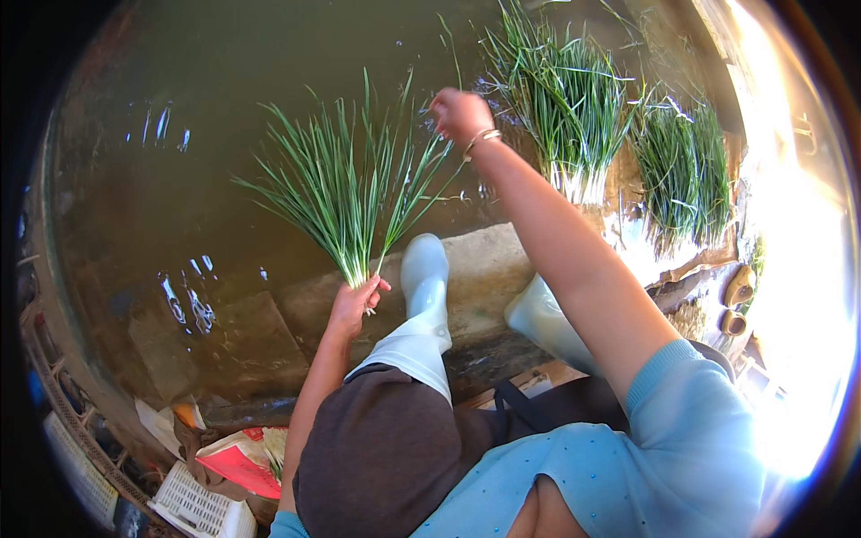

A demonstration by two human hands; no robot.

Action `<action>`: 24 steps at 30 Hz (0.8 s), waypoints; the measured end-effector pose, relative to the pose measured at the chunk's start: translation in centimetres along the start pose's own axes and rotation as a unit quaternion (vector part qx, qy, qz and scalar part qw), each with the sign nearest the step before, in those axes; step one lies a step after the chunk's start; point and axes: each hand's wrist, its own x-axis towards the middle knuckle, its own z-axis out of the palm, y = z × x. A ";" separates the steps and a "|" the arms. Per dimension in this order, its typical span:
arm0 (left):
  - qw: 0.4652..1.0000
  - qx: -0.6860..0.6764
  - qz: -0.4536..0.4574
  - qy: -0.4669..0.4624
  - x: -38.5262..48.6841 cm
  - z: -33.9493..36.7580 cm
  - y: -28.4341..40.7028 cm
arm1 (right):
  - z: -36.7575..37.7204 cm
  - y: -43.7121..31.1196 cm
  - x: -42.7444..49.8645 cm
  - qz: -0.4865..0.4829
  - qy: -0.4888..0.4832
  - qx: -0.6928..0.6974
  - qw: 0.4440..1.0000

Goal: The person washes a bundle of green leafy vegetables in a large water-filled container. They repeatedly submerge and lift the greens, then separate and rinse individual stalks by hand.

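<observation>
My left hand [353,302] grips the white stem ends of a bunch of green garlic chives or similar thin leafy greens [343,195]. The leaves fan out upward over the murky water. Beyond the fan's right edge, my right hand [462,116], with a bracelet on its wrist, is raised above the water with bent fingers; it is a little blurred, and whether it holds anything cannot be told. To its right stands a large heap of the same greens [565,101], white ends towards me. A second heap [683,168] lies farther right.
Murky water [202,81] fills the space ahead. Pale rubber boots [426,276] rest at a stone ledge [477,269]. At the lower left are a white plastic basket [202,504] and a red printed bag [242,464]. A pair of brown shoes [740,286] sits at the right.
</observation>
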 end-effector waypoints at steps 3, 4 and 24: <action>1.000 -0.012 0.003 -0.007 0.0 -0.3 -0.2 | -3.4 1.0 1.4 0.045 0.064 0.040 0.996; 1.000 -0.018 0.002 -0.003 0.0 -0.4 -0.3 | -4.2 1.2 1.6 0.040 0.029 -0.003 0.999; 1.000 -0.006 -0.015 -0.016 0.3 -1.3 -0.8 | -2.7 2.9 -2.9 -0.153 -0.107 -0.167 0.968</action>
